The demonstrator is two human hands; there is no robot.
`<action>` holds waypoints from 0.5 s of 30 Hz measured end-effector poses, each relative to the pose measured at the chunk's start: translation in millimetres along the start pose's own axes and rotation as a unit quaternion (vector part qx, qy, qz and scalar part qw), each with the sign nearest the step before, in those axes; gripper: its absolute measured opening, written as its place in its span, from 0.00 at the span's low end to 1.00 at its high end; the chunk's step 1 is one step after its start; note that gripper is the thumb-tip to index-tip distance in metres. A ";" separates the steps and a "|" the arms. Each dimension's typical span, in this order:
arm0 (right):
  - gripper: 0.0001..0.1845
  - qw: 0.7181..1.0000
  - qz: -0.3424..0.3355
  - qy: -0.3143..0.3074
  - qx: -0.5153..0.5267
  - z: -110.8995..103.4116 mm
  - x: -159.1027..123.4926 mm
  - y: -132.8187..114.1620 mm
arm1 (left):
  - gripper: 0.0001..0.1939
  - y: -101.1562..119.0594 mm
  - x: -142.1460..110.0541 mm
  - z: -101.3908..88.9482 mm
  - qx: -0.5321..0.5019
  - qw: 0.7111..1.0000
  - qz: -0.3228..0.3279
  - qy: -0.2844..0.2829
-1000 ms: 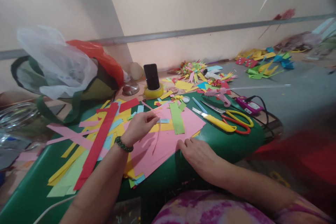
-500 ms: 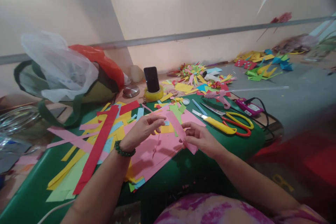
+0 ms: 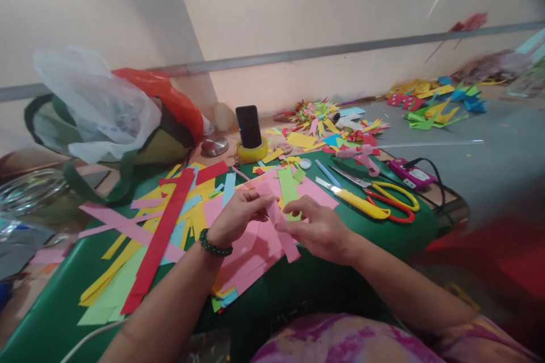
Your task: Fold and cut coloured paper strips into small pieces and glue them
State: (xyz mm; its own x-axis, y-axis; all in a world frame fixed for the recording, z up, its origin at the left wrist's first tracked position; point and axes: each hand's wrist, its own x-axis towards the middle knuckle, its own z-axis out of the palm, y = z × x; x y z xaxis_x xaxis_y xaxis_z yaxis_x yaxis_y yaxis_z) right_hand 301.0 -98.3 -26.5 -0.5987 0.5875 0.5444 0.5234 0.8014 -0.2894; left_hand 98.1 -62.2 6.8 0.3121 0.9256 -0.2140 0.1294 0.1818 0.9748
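A pink paper strip (image 3: 276, 215) slants between the person's two hands, its upper part at the left fingertips and its lower end hanging just below the right thumb. The left hand (image 3: 240, 212) has thumb and forefinger pinched together on the strip, the other fingers curled under; a dark green bead bracelet (image 3: 215, 244) circles that wrist. The right hand (image 3: 321, 229) is half curled, with a gap between thumb and forefinger and the thumb at the strip's edge; the picture is too soft there to tell whether it has hold of the paper.

Beneath both hands lie overlapping pink sheets (image 3: 251, 264) on a green surface (image 3: 395, 247). A light green strip (image 3: 289, 188) rests on them, just beyond the right fingertips. To the left of the left hand, a long red strip (image 3: 159, 244) lies across yellow, light green and blue pieces.

Beyond the right hand and to its right are a knife with a yellow handle (image 3: 361, 204), its blade bare, a pair of scissors (image 3: 394, 204) with red and yellow handles, and a slim blue stick (image 3: 327, 172). A pink glue gun (image 3: 360, 160) lies farther out past these. Straight ahead of the left hand, well apart from it, a dark phone (image 3: 249, 126) stands propped in a yellow roll (image 3: 252, 153).
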 end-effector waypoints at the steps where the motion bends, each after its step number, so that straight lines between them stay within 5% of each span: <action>1: 0.14 1.000 -0.015 -0.010 -0.004 0.2 1.0 -0.8 | 0.20 -0.6 0.1 0.6 0.005 1.000 0.002 -0.002; 3: 0.11 0.999 -0.004 0.007 0.046 2.7 4.2 -2.7 | 0.18 -1.4 0.1 2.2 0.024 1.000 0.011 -0.003; 7: 0.10 0.963 0.145 0.065 0.218 7.5 12.3 -4.0 | 0.13 0.5 -2.3 7.5 0.081 0.996 0.039 -0.028; 10: 0.10 0.923 0.248 0.051 0.289 6.8 17.7 -2.7 | 0.13 4.0 -6.3 11.9 0.119 0.990 0.047 -0.061; 15: 0.11 0.892 0.301 0.034 0.336 4.4 21.8 0.3 | 0.11 4.0 -10.8 13.0 0.093 0.993 0.035 -0.062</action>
State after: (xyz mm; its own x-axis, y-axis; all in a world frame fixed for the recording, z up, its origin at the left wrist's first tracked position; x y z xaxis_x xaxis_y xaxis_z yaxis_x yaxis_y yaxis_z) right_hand 285.5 -84.7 -18.2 -0.2813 0.9443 0.1705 0.2415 0.2417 -0.9398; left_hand 107.5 -75.9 12.3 0.4382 0.8840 -0.1628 0.2710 0.0428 0.9616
